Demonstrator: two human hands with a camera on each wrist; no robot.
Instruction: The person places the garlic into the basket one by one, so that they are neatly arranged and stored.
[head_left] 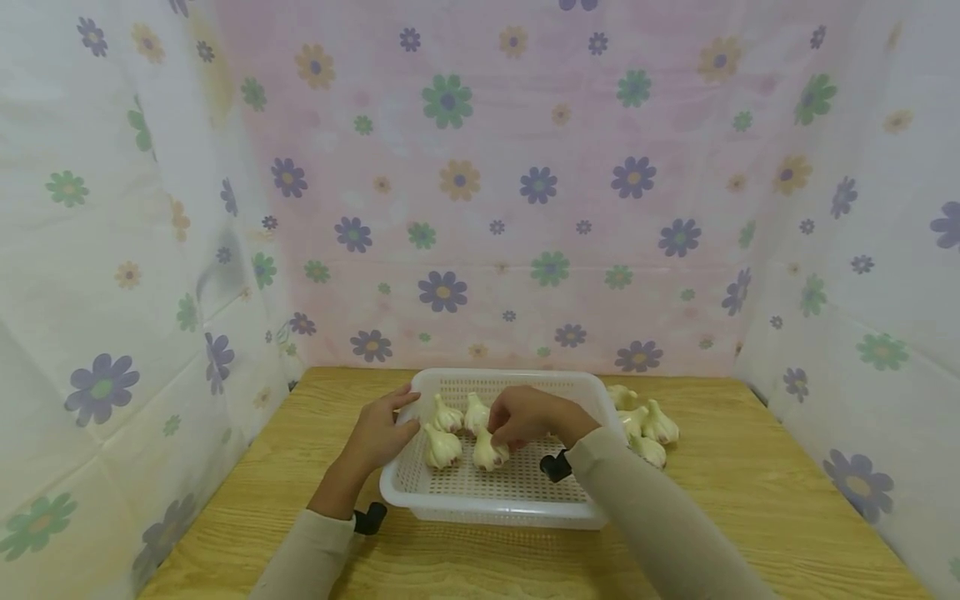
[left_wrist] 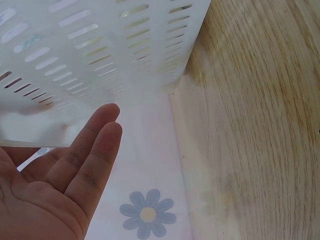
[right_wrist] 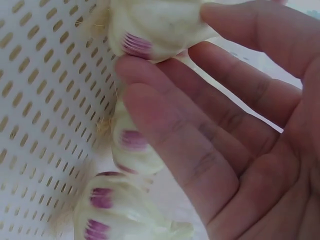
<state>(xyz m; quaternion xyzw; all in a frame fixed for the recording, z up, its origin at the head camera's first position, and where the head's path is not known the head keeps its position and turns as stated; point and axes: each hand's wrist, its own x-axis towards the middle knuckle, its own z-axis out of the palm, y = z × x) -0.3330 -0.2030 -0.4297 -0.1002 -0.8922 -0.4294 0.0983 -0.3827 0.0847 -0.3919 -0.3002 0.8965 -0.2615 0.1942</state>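
Note:
A white plastic basket (head_left: pixel 510 506) with slotted walls stands on the table, with several garlic bulbs (head_left: pixel 442 447) at its left side. My right hand (head_left: pixel 525 414) reaches inside it and holds a garlic bulb (head_left: pixel 489 452) between thumb and fingertips. In the right wrist view, the thumb lies on one side of that bulb (right_wrist: pixel 160 27), the fingers below it; purple marks show on its skin. My left hand (head_left: pixel 384 429) grips the basket's left rim, with thumb and forefinger over it. Seen from the left wrist, other fingers (left_wrist: pixel 97 150) extend outside the wall (left_wrist: pixel 115 50).
More garlic bulbs (head_left: pixel 648 429) lie in a group on the table just right of the basket, partly hidden by its rim. The wood-grain table (head_left: pixel 720 517) meets flower-printed sheets (head_left: pixel 517 317) at the back and both sides.

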